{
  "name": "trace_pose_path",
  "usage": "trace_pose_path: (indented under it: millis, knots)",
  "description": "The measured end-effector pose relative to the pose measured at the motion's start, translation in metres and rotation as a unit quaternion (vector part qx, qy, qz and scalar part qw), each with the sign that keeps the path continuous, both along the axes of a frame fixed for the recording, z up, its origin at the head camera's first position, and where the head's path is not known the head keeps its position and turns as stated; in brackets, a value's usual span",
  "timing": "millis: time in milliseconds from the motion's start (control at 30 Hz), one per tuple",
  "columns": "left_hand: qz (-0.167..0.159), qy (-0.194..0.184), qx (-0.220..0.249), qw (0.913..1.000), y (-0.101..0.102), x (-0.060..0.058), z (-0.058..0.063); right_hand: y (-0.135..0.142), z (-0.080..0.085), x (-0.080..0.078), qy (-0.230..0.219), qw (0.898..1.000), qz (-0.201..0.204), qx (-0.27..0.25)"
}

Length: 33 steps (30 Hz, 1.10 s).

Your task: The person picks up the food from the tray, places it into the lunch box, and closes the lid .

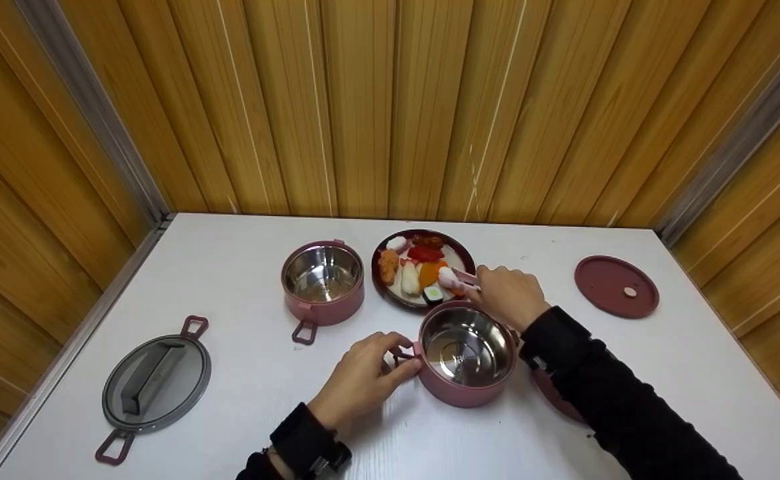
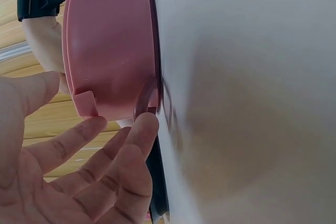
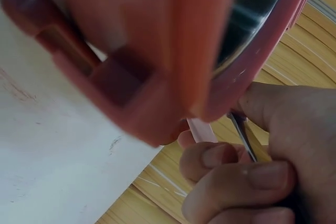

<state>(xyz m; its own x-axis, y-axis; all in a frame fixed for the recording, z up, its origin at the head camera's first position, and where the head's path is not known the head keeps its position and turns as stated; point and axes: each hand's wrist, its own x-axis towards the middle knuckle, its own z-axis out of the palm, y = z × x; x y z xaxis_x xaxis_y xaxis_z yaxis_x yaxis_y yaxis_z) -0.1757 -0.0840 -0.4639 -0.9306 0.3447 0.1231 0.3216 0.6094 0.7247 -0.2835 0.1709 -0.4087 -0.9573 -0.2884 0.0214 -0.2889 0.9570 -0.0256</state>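
In the head view my right hand [image 1: 511, 293] grips pink tongs [image 1: 467, 279], whose tips are at a white-and-pink food piece [image 1: 449, 277] over the right side of a dark round plate [image 1: 378, 288]. The right wrist view shows fingers curled round the tongs [image 3: 244, 137], partly hidden by the pot. My left hand [image 1: 367, 377] touches the left side of a pink pot [image 1: 463, 395] with a steel inside, its fingertips at the pot's handle [image 2: 145, 97]. In the left wrist view these fingers are loosely extended and the thumb stands apart.
Several toy-like foods, including a sushi roll [image 1: 433, 295], lie on the plate. Another pink pot [image 1: 327, 312] stands left of it. A grey lid [image 1: 183, 373] with two loop handles lies far left. One burgundy lid [image 1: 607, 283] is at right; a burgundy disc [image 1: 553, 395] shows partly under my right forearm.
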Motion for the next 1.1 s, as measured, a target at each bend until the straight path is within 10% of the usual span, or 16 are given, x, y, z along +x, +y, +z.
trace_pose_path:
  millis: [1100]
  knots:
    - [-0.002,0.006,0.001,1.0,-0.002,-0.001,-0.003,0.03,0.013,0.002,0.013,0.998,-0.006,-0.054]
